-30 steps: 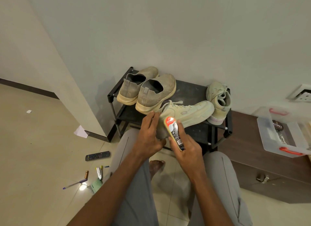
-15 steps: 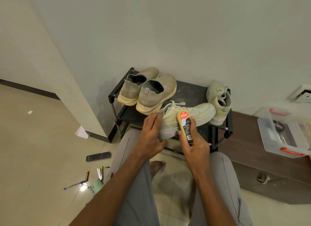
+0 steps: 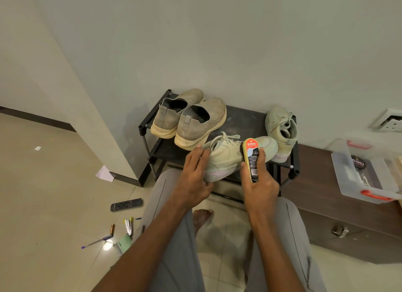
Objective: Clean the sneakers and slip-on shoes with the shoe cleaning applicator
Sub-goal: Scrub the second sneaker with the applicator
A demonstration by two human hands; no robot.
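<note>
**Inspector:** Since the earlier frame the shoe cleaning applicator is sitting further along the held sneaker, now toward the toe end, and the Kiwi label is facing the camera.

**Clerk:** State of the hands?

**Inspector:** The right hand is gripping the applicator, fingers and thumb curled round its body, and is pressing its sponge side against the sneaker's upper. The left hand is bracing the sneaker at the heel end, fingers lying fairly straight along its side (whether the thumb is hooking underneath, I cannot tell).

**Clerk:** And the footwear?

**Inspector:** The held sneaker is lying toe to the right over the front edge of the black shoe rack. Its mate, the second sneaker, is standing at the rack's right end against the wall. The two slip-on shoes are sitting side by side on the rack's left, heels toward the camera.

**Clerk:** Surroundings?

**Inspector:** A remote control and pens are lying on the floor at left; a clear plastic box is resting on a brown cabinet at right.
</note>
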